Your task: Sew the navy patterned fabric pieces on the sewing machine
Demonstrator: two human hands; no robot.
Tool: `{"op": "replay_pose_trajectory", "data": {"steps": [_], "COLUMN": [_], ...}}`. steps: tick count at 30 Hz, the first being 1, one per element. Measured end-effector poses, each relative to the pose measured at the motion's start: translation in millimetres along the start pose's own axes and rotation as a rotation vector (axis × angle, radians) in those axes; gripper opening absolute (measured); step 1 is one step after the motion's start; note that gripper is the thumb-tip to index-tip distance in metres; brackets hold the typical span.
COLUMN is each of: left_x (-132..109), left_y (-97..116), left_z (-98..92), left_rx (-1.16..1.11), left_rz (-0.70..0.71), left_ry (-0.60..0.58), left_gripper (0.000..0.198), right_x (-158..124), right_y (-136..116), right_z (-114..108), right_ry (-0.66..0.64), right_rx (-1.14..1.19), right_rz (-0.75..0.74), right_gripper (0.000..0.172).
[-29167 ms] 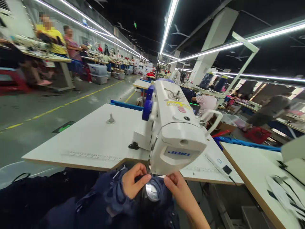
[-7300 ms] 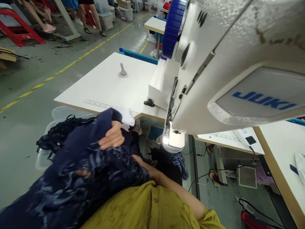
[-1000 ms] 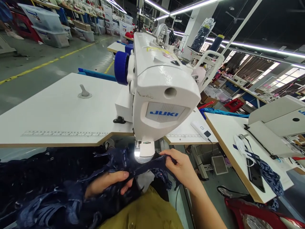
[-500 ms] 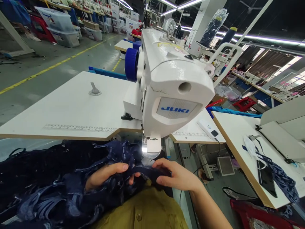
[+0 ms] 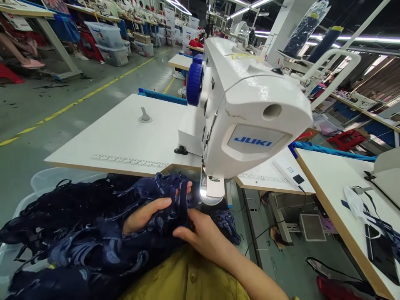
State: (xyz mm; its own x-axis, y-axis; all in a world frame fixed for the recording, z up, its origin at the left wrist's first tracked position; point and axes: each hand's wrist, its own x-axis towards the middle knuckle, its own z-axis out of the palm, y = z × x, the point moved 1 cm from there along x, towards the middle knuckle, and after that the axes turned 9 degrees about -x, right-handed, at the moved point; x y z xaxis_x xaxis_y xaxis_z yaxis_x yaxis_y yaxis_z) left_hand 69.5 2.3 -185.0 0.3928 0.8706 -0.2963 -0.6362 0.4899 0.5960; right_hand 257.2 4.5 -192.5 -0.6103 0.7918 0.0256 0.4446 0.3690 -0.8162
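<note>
A heap of dark navy fabric (image 5: 103,246) with frayed edges and narrow strips lies across my lap. My left hand (image 5: 146,214) is sunk in it, thumb on top and fingertips showing beyond a fold, closed around the cloth. Close by, my right hand (image 5: 200,233) grips the right edge of the same fabric, its thumb toward me and its other fingers partly hidden behind the cloth. Just above and right of my hands is the lit needle area of a white JUKI sewing machine (image 5: 250,108). More navy strips (image 5: 226,225) hang below the machine head.
The white machine table (image 5: 125,129) carries a ruler strip and a grey funnel-shaped piece (image 5: 144,115). A clear plastic bin (image 5: 53,179) stands under the fabric at left. On the right table (image 5: 325,179) lie a phone (image 5: 376,246) and a white mask (image 5: 353,201).
My right hand has moved left, away from the needle area, and now holds the cloth beside my left hand. The fabric has shifted away from the needle. The view has turned left.
</note>
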Motion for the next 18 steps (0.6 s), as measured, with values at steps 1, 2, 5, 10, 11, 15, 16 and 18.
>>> {"op": "replay_pose_trajectory", "data": {"steps": [1,2,5,10,11,15,16,18], "left_x": [-1,-3,-9,-12,-11,-6,-5,-2], "left_y": [2,3,11,21,22,28,29,32], "left_z": [1.9,3.7,4.6,-6.7,-7.6,-5.2,-4.9,-6.4], "left_rx": [-0.020,-0.076,-0.332,-0.478,-0.467,-0.413,-0.402,-0.333], "left_rz": [0.015,0.021,0.047,0.173,0.194,0.170,0.144,0.110], "left_ry": [0.028,0.062,0.188,0.484,0.510,0.499,0.501,0.489], "left_gripper": [0.040,0.039,0.034,0.021,0.022,0.015,0.016,0.024], "right_x": [8,15,25,9,4,-15,-20,-28], "right_y": [2,5,24,52,55,63,64,64], "right_z": [7,12,16,-7,-14,-46,-55,-73], "right_ry": [0.023,0.041,-0.001,-0.300,-0.338,-0.290,-0.238,-0.115], "right_rx": [0.041,0.111,0.437,0.804,0.805,0.404,0.218,-0.155], "right_rz": [0.015,0.033,0.144,0.143,0.121,0.234,0.257,0.247], "right_gripper": [0.026,0.025,0.027,0.043,0.048,0.047,0.040,0.027]}}
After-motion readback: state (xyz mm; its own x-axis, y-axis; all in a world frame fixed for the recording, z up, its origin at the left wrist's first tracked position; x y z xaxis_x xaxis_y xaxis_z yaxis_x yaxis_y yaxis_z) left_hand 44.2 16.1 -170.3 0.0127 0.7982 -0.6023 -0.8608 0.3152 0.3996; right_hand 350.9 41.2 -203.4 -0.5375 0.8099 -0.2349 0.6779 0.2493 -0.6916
